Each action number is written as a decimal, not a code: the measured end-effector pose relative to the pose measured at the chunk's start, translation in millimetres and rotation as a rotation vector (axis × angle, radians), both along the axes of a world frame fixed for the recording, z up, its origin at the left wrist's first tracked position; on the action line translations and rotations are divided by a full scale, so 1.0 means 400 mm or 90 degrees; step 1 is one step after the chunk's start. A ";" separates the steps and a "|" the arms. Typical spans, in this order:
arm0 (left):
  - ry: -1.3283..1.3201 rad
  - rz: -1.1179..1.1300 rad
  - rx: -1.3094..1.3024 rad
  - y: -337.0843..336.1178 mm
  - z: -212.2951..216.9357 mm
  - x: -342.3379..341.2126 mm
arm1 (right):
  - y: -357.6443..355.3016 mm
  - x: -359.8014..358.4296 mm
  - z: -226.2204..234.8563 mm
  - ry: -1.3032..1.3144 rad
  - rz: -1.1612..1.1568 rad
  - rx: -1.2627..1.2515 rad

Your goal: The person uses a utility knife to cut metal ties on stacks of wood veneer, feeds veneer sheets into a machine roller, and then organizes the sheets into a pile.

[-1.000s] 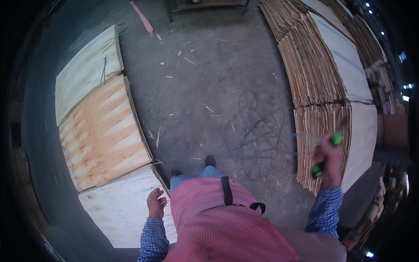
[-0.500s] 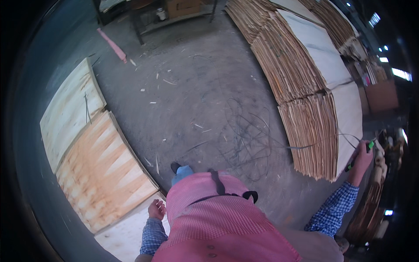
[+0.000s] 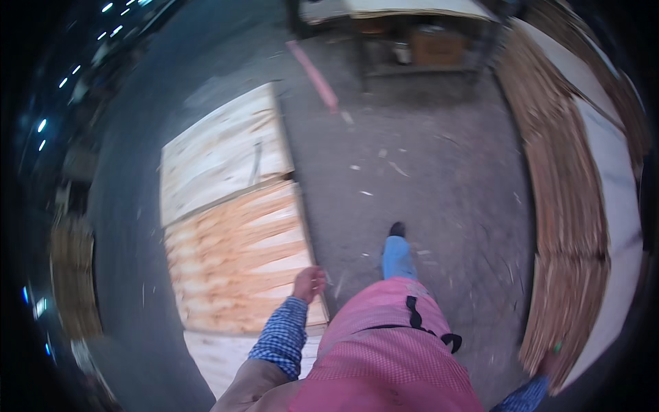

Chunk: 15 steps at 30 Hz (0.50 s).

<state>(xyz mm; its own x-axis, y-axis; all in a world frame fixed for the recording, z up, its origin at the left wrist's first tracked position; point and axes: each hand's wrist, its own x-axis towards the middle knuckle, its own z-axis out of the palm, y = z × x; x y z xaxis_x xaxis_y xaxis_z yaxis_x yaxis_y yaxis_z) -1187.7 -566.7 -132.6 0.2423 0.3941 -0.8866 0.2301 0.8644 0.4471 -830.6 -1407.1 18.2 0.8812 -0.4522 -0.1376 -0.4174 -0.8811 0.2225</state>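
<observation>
My left hand (image 3: 310, 283) hangs over the edge of the orange-brown wood sheets (image 3: 237, 254), its fingers loosely bent and nothing seen in them. At the lower right, my right hand (image 3: 550, 364) is dim and partly blurred beside the tall stack of thin veneer sheets (image 3: 566, 295). It is closed on a small hand tool (image 3: 557, 347), of which only a bright green bit shows now; half a second ago it looked black and green. Whether this hand touches the stack I cannot tell.
A paler sheet pile (image 3: 226, 151) adjoins the orange-brown one. Ahead stands a table (image 3: 419, 70) with a cardboard box (image 3: 439, 49) on its lower shelf. A pink strip (image 3: 314, 77) and wood scraps (image 3: 398, 168) lie on the concrete floor (image 3: 439, 199). Another stack (image 3: 72, 275) stands far left.
My view has swung left, so the piles and table sit farther right in it. My left hand has swung forward, and a foot shows farther ahead. The tangled straps are out of sight.
</observation>
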 end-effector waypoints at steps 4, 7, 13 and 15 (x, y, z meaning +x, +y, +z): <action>0.021 0.105 -0.012 -0.002 0.057 -0.018 | 0.263 0.116 -0.248 0.407 0.115 -0.082; 0.131 0.261 -0.065 -0.032 0.021 -0.109 | 0.483 0.291 -0.388 0.627 0.374 -0.146; 0.280 0.433 -0.153 -0.068 0.086 -0.163 | 1.203 1.062 -0.686 0.365 0.773 0.034; 0.250 0.451 -0.117 0.008 0.132 -0.070 | 1.779 1.013 -0.416 0.281 0.345 0.437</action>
<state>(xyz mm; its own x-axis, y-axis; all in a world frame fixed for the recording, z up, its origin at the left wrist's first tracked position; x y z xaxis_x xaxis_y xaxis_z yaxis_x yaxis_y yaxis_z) -1215.7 -563.6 -79.7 -0.3491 0.1776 -0.9201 -0.2865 0.9146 0.2852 -425.4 -695.4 -148.2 0.7525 0.3004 -0.5861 0.0802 -0.9251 -0.3710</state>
